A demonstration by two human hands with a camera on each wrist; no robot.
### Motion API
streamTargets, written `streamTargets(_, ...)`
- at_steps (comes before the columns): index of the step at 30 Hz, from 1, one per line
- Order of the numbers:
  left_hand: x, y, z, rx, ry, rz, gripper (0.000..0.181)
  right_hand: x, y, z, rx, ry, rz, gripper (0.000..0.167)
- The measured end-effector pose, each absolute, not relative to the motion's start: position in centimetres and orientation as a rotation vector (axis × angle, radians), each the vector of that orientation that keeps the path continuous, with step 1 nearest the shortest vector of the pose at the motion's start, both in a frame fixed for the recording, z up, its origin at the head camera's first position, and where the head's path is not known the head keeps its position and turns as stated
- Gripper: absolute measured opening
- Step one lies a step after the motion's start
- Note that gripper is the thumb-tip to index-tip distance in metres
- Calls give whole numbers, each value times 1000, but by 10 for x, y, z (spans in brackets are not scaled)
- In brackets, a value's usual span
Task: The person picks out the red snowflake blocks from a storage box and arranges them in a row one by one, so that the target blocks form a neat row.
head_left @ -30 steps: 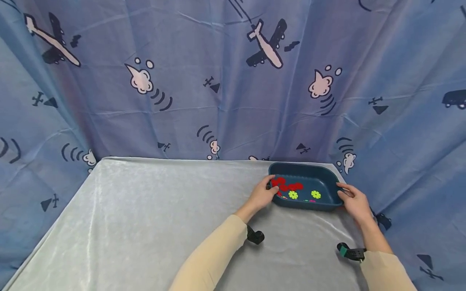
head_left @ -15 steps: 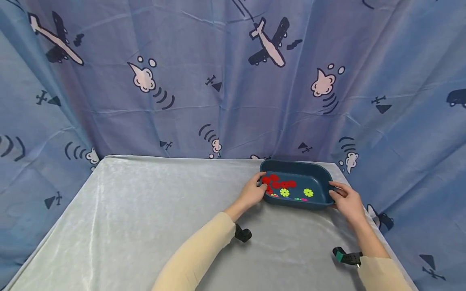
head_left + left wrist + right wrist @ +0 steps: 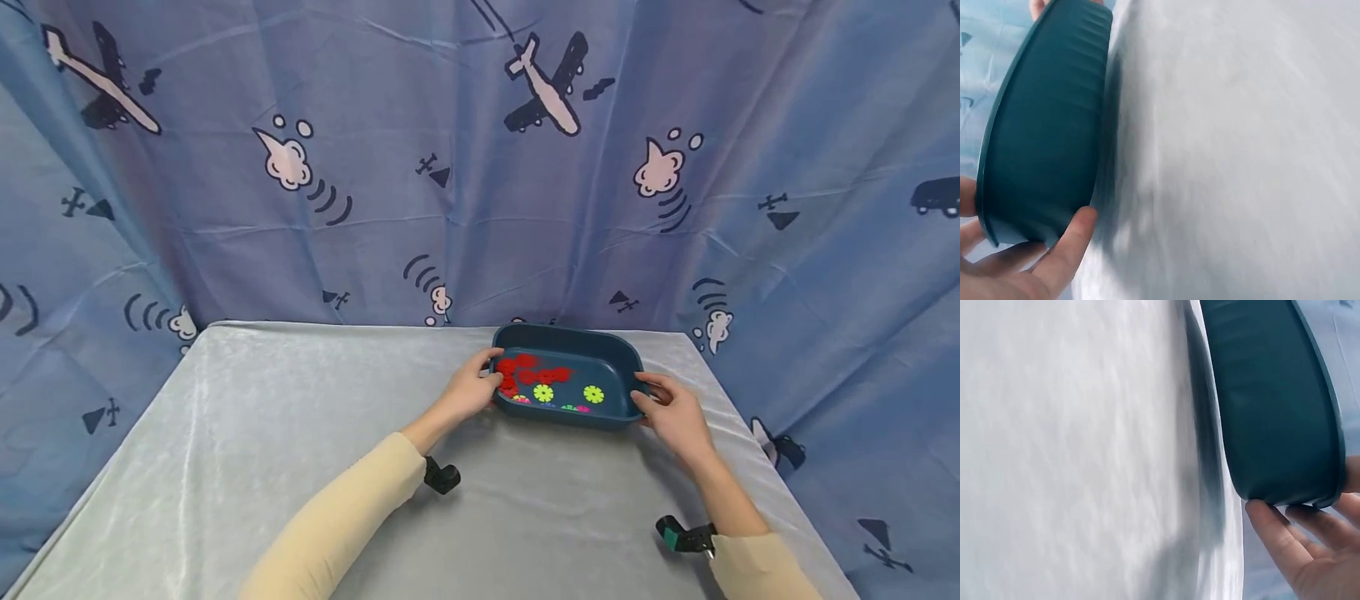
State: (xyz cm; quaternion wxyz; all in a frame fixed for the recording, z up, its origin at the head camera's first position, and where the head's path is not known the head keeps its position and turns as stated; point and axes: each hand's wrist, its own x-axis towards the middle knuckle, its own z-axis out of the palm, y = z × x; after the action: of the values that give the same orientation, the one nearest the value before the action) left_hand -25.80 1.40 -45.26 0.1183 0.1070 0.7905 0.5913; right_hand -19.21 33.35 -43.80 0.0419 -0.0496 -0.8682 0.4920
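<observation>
A dark teal oblong basin (image 3: 570, 418) is held between my two hands near the back of the table. At its left end my left hand (image 3: 467, 389) grips the rim, thumb over the edge and fingers against the outer wall. My right hand (image 3: 675, 415) grips the opposite end the same way. Inside lie several red flower-shaped discs (image 3: 527, 375) bunched to the left, plus two yellow-green ones (image 3: 593, 394). A few multicoloured pieces show partly behind the near wall. In both wrist views a shadow falls beside the basin's outer wall (image 3: 1047, 125), and fingertips touch its lower edge.
A pale velvety cloth (image 3: 300, 433) covers the table. Behind it and at both sides hangs a blue curtain (image 3: 375, 167) printed with planes and clouds. Black wrist-worn devices (image 3: 442, 476) sit on both forearms, near the beige sleeves.
Both hands have carried the basin leftward along the back of the table, away from the right corner. The discs inside have travelled with it, and the grip looks the same.
</observation>
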Motion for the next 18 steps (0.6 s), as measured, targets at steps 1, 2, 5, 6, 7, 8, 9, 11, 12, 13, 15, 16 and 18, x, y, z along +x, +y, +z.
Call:
streamTargets(1, -257, 9, -451, 319, 2315, 1723, 47, -191, 330, -438, -147, -2654, 1511, 48)
streamTargets(2, -256, 4, -450, 320, 2314, 1723, 47, -190, 326, -437, -140, -2649, 1524, 47)
streamTargets(5, -252, -13, -447, 294, 2328, 1727, 47, -192, 312, -438, -104, -2634, 1567, 46)
streamTargets(6, -251, -19, -446, 282, 2334, 1730, 47, -193, 307, -438, -91, -2631, 1571, 46)
streamTargets(7, -249, -24, -445, 268, 2335, 1734, 47, -194, 302, -439, -79, -2630, 1572, 45)
streamTargets(8, -248, -29, -445, 252, 2336, 1736, 47, -195, 298, -439, -71, -2629, 1571, 45)
streamTargets(9, -246, -33, -445, 238, 2337, 1735, 47, -195, 294, -440, -66, -2632, 1567, 44)
streamTargets(11, -242, -42, -445, 206, 2341, 1729, 47, -195, 287, -440, -54, -2638, 1556, 43)
streamTargets(12, -240, -47, -445, 190, 2342, 1731, 48, -195, 283, -441, -45, -2642, 1546, 42)
streamTargets(13, -238, -51, -446, 178, 2342, 1733, 48, -194, 279, -441, -32, -2646, 1540, 42)
streamTargets(15, -234, -61, -447, 156, 2345, 1734, 48, -193, 271, -442, -3, -2646, 1547, 42)
streamTargets(16, -232, -66, -448, 146, 2347, 1735, 48, -192, 267, -443, 9, -2646, 1553, 42)
streamTargets(18, -227, -76, -449, 134, 2352, 1735, 48, -191, 259, -444, 27, -2645, 1573, 42)
